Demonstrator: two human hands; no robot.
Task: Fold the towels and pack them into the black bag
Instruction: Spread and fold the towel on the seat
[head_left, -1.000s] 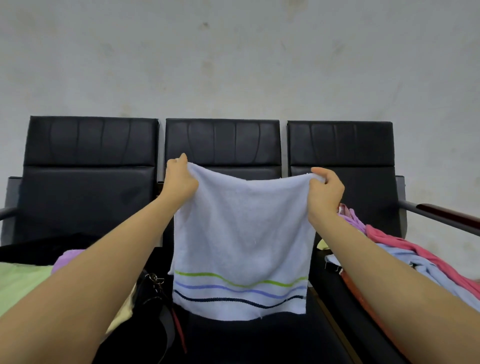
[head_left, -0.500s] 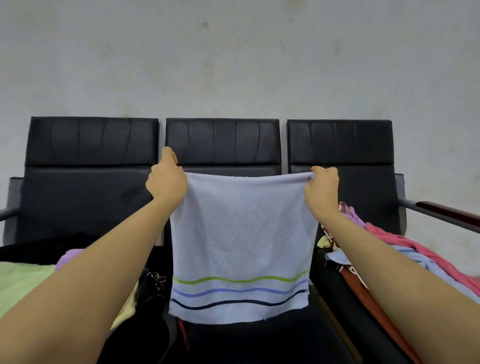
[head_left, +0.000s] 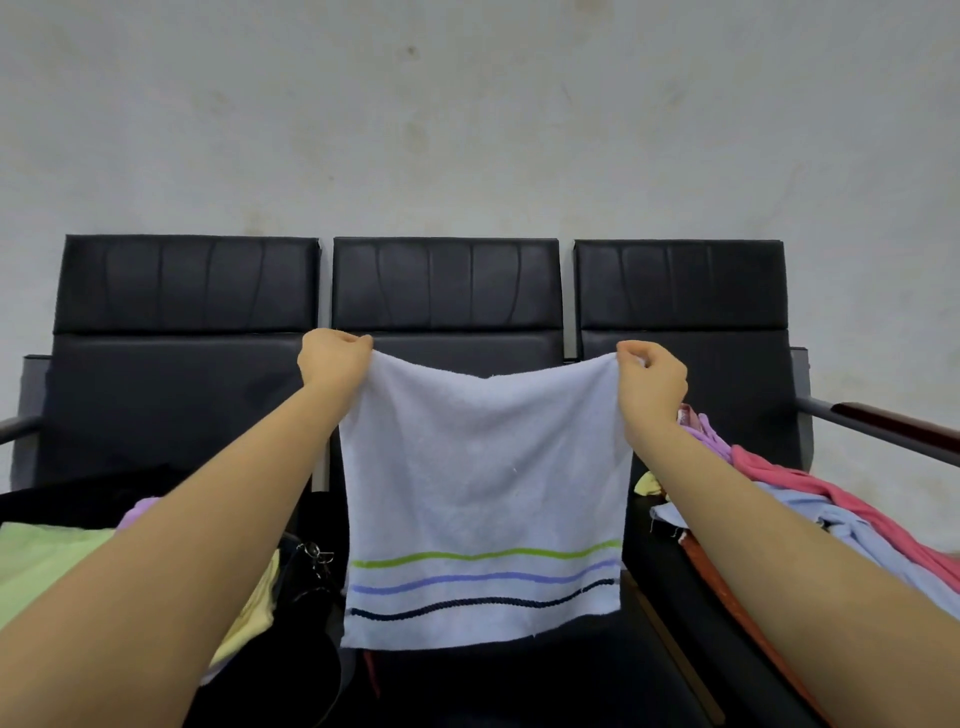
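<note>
Green folded towel (head_left: 36, 561) at lower left, black bag (head_left: 291, 670) beside it, left hand (head_left: 332, 358) pinching the white striped towel (head_left: 483, 499) at its upper corner, towel hanging mid-frame before black seats (head_left: 447, 286), right hand (head_left: 652, 384) pinching the other corner, unfolded towel pile (head_left: 831, 499) at right.

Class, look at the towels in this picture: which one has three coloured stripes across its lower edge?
The pale blue towel held up by both hands, left hand and right hand. The green towel and the pink one show no stripes.
</note>
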